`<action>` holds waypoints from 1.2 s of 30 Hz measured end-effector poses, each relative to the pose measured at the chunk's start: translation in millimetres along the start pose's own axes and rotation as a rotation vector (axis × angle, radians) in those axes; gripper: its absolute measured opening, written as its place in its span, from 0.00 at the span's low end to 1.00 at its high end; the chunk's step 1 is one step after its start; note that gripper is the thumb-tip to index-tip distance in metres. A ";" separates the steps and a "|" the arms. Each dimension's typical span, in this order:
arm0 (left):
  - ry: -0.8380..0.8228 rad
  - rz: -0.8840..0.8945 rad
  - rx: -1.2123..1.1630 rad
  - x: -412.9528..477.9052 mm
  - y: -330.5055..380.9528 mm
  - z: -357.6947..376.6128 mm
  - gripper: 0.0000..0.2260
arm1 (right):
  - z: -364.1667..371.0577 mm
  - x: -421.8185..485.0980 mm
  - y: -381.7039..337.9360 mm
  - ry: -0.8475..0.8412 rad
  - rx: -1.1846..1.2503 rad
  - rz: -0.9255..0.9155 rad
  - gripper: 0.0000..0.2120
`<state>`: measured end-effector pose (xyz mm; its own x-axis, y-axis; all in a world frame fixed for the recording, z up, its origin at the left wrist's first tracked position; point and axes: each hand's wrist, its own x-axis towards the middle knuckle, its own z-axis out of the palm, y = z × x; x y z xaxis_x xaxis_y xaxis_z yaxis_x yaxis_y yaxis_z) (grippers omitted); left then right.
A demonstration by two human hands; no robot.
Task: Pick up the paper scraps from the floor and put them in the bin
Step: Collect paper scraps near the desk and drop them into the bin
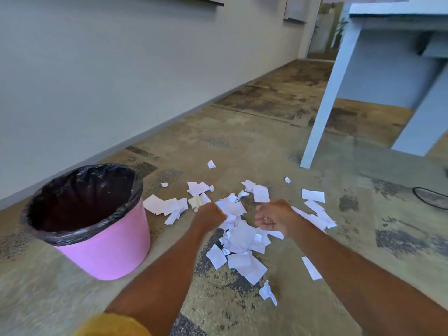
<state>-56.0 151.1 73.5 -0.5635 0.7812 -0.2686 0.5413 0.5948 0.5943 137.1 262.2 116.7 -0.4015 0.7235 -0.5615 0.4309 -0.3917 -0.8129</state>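
Both bare arms are reaching forward and down over a scatter of torn white paper scraps (242,235) that are lying on the mottled beige and grey carpet floor (266,146). The left hand (210,215) is curling into a loose fist at the near-left edge of the main heap, its fingers hidden behind its back, so whether it is pinching any paper I cannot tell. The right hand (272,218) is also curling closed, knuckles to the left, a ring showing on 1 finger, and it is sitting over the scraps with nothing clearly gripped. Most scraps are lying between and below the 2 hands, with more spreading to the far left, far right and near right. The round pink plastic bin lined with a black bag (106,241) is standing upright at the left, near the scraps and close to the pale grey wall (121,69). A pale blue table leg (327,98) is standing at the far right, well apart from the heap
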 end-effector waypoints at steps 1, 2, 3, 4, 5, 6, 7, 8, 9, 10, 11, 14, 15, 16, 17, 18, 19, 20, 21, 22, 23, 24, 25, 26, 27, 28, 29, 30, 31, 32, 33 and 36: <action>-0.044 0.007 0.069 0.1 -6.3 9.6 0.09 | -2.3 0.0 15.3 0.022 -0.034 0.036 0.09; -0.076 0.015 0.125 0.3 -13.5 19.6 0.11 | -4.3 -2.0 30.4 0.033 -0.089 0.068 0.07; -0.106 0.037 0.179 0.5 -20.8 29.0 0.13 | -5.8 -4.9 45.4 0.028 -0.155 0.086 0.06; -0.138 0.064 0.226 -0.8 -26.9 37.6 0.14 | -7.3 -6.7 61.5 0.009 -0.228 0.081 0.04; -0.168 0.083 0.268 -1.0 -33.9 45.9 0.14 | -9.5 -7.0 78.4 -0.013 -0.326 0.051 0.04; -0.192 0.096 0.299 -1.5 -41.1 52.8 0.14 | -11.7 -6.9 95.3 -0.037 -0.444 -0.002 0.05; -0.213 0.089 0.299 -2.2 -48.0 57.0 0.15 | -13.0 -9.2 109.9 -0.058 -0.570 -0.065 0.08; -0.231 0.087 0.292 -2.1 -54.7 60.3 0.18 | -13.6 -11.6 123.3 -0.078 -0.675 -0.119 0.13; -0.242 0.086 0.282 -1.9 -60.0 62.6 0.21 | -14.1 -14.3 134.7 -0.106 -0.756 -0.164 0.17; -0.251 0.094 0.282 -1.5 -65.1 64.0 0.24 | -14.8 -16.5 145.6 -0.137 -0.822 -0.194 0.21; -0.257 0.101 0.298 -2.3 -67.8 64.4 0.26 | -15.3 -17.6 155.1 -0.169 -0.883 -0.214 0.24; -0.271 0.114 0.366 -2.7 -76.3 68.1 0.30 | -18.0 -20.0 175.9 -0.203 -1.082 -0.258 0.29; -0.261 0.126 0.375 -2.6 -78.9 69.6 0.30 | -18.5 -20.7 179.2 -0.191 -1.117 -0.278 0.28; -0.244 0.140 0.373 -3.3 -79.9 69.8 0.29 | -18.7 -20.1 181.5 -0.174 -1.124 -0.292 0.26; -0.224 0.152 0.362 -3.1 -82.4 70.5 0.27 | -18.8 -18.7 182.7 -0.157 -1.119 -0.311 0.23; -0.206 0.164 0.345 -3.0 -84.2 70.2 0.26 | -19.2 -16.2 184.0 -0.140 -1.104 -0.322 0.19; -0.194 0.174 0.328 -4.1 -84.2 68.9 0.24 | -19.9 -14.0 184.4 -0.122 -1.085 -0.335 0.16; -0.184 0.181 0.309 -4.0 -85.1 68.6 0.24 | -21.2 -11.3 185.5 -0.107 -1.061 -0.341 0.13; -0.170 0.190 0.297 -3.9 -85.2 68.5 0.23 | -22.9 -9.4 185.9 -0.098 -1.041 -0.346 0.11; -0.157 0.194 0.283 -3.6 -85.4 69.1 0.21 | -24.9 -7.8 186.3 -0.097 -1.024 -0.336 0.11; -0.144 0.190 0.269 -3.8 -84.9 69.4 0.18 | -27.0 -6.5 186.4 -0.098 -1.007 -0.324 0.11; -0.136 0.181 0.255 -2.6 -85.6 69.9 0.16 | -29.7 -4.9 187.0 -0.094 -0.985 -0.309 0.11; -0.143 0.163 0.250 -1.6 -85.9 69.5 0.16 | -32.9 -3.3 187.5 -0.083 -0.963 -0.303 0.11; -0.151 0.150 0.243 -0.6 -85.3 68.9 0.16 | -36.7 -1.0 188.6 -0.067 -0.946 -0.300 0.10; -0.158 0.127 0.229 1.0 -84.9 68.0 0.16 | -40.4 0.6 189.2 -0.049 -0.939 -0.302 0.09; -0.159 0.104 0.197 2.3 -83.3 66.7 0.15 | -44.5 2.3 189.5 -0.030 -0.938 -0.306 0.07; -0.150 0.078 0.155 3.5 -80.9 65.3 0.14 | -49.2 4.4 189.8 -0.012 -0.946 -0.313 0.06; -0.131 0.062 0.116 5.3 -79.0 64.4 0.12 | -54.4 6.2 189.1 0.011 -0.960 -0.318 0.07; -0.112 0.055 0.087 6.1 -75.4 63.1 0.11 | -60.1 7.3 187.3 0.038 -0.975 -0.320 0.08; -0.106 0.055 0.062 6.9 -72.0 62.4 0.10 | -66.9 8.6 186.0 0.069 -0.992 -0.322 0.10; -0.115 0.048 0.037 7.0 -68.2 61.7 0.11 | -74.1 10.5 184.7 0.099 -1.010 -0.324 0.10; -0.170 0.052 0.018 4.3 -55.2 62.8 0.14 | -99.6 20.4 188.4 0.165 -1.047 -0.296 0.09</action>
<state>-49.1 133.4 -8.0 -0.4214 0.8311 -0.3628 0.5790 0.5545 0.5977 290.6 259.8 -32.6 -0.5228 0.8068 -0.2753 0.8388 0.4292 -0.3350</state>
